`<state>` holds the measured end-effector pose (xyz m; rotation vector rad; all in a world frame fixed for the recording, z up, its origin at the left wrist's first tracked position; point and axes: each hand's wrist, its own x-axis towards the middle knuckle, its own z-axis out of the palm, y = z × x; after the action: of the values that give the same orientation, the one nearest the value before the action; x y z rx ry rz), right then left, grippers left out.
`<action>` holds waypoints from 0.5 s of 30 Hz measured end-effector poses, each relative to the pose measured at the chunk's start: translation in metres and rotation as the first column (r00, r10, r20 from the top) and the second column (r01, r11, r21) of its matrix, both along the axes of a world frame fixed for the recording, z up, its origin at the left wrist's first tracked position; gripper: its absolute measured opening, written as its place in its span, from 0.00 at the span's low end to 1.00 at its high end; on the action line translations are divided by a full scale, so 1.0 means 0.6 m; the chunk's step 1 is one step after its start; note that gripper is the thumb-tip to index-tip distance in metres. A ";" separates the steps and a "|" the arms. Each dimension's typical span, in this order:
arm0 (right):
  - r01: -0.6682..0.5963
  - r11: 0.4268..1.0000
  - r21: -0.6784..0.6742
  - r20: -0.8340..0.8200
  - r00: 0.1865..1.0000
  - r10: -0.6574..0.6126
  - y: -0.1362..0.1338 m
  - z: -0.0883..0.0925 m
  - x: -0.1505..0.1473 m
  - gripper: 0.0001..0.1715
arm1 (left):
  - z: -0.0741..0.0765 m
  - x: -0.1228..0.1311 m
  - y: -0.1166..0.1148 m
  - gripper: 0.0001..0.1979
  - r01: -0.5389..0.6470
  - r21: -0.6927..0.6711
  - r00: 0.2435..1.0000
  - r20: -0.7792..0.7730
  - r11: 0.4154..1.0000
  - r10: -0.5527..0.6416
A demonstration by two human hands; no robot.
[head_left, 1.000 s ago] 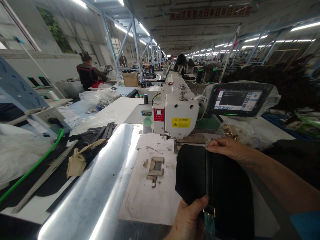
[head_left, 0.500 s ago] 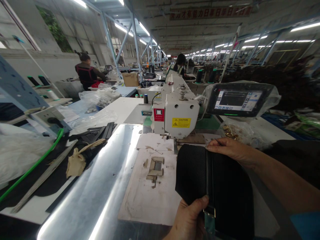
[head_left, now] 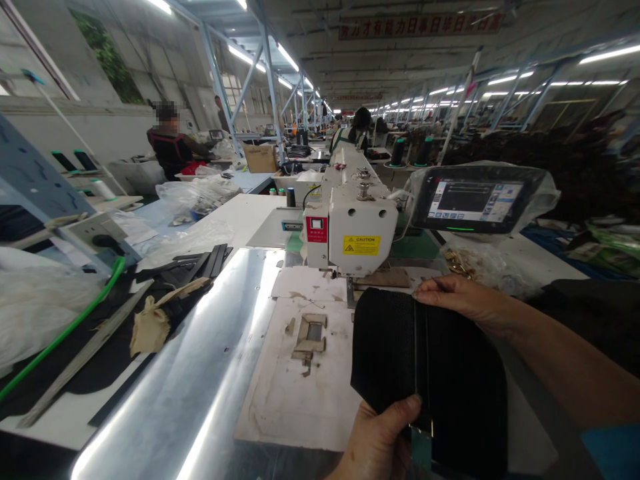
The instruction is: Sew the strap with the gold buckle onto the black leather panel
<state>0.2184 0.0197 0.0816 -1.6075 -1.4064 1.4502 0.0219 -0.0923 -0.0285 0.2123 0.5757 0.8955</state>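
Note:
A black leather panel (head_left: 463, 380) with a strap down its middle is held up in front of the sewing machine (head_left: 357, 223). My left hand (head_left: 383, 437) grips its near edge, thumb on top beside a metal buckle (head_left: 429, 427) with green film below it; the other fingers are partly hidden underneath. At the far edge, my right hand (head_left: 457, 297) pinches the panel near the end of the strap. To the panel's left lies a pale template sheet (head_left: 285, 413) bearing a small taped frame around a rectangular opening.
A shiny metal plate (head_left: 200, 373) covers the table's left side. Black strips (head_left: 215, 260) and a green hose (head_left: 75, 320) lie beyond it. At the right stand a touchscreen (head_left: 467, 203) and a plastic bag of metal parts (head_left: 480, 263). Other people work farther back.
Both hands keep their hold on the black leather panel, which has barely shifted. The camera view has moved very slightly.

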 end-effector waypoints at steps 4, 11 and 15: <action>0.008 0.999 -0.037 -0.029 1.000 -0.009 -0.006 0.009 -0.008 0.27 | 0.003 0.001 0.000 0.28 -0.014 -0.004 0.999 0.031 1.000 0.015; 0.023 0.999 -0.047 -0.038 0.999 -0.025 -0.012 0.012 -0.008 0.29 | 0.008 0.003 -0.001 0.29 -0.017 0.000 0.999 0.049 1.000 0.017; 0.015 0.998 -0.053 -0.044 0.999 -0.017 -0.011 0.010 -0.007 0.29 | 0.007 0.003 -0.001 0.28 -0.026 0.008 0.999 0.036 1.000 0.025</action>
<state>0.2144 0.0132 0.0876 -1.6053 -1.3376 1.5166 0.0238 -0.0928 -0.0240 0.1962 0.5428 0.9247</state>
